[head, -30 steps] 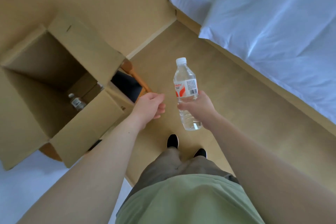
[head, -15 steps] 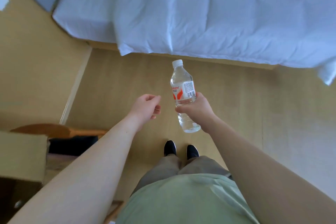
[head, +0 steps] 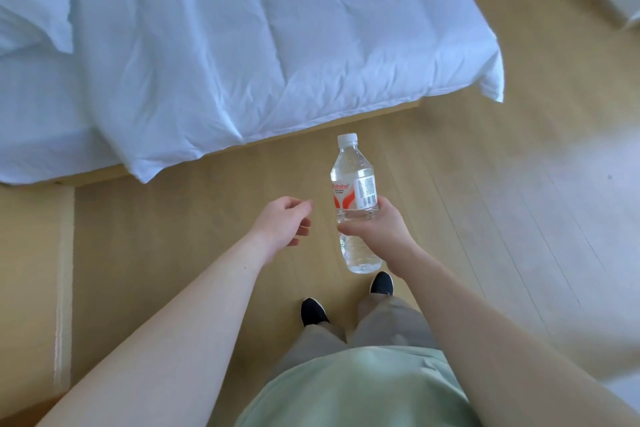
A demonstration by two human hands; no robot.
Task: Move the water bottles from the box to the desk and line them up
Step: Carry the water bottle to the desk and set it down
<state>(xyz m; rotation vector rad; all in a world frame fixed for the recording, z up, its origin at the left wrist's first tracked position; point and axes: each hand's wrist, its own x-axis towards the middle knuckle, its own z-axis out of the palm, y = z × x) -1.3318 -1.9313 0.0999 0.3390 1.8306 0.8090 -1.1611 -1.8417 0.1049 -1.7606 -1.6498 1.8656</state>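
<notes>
My right hand grips a clear water bottle around its middle and holds it upright in front of me. The bottle has a white cap and a white and red label. My left hand hangs a short way to the left of the bottle with its fingers loosely curled and nothing in it. Neither the box nor the desk is in view.
A bed with a white duvet fills the upper left, its wooden base just beyond the bottle. Light wooden floor spreads to the right. My two feet in black shoes stand below the hands.
The view has swung to the right: the cardboard box and the chair have left the frame and the bed now lies ahead. Both hands keep their pose, and the right still holds the bottle.
</notes>
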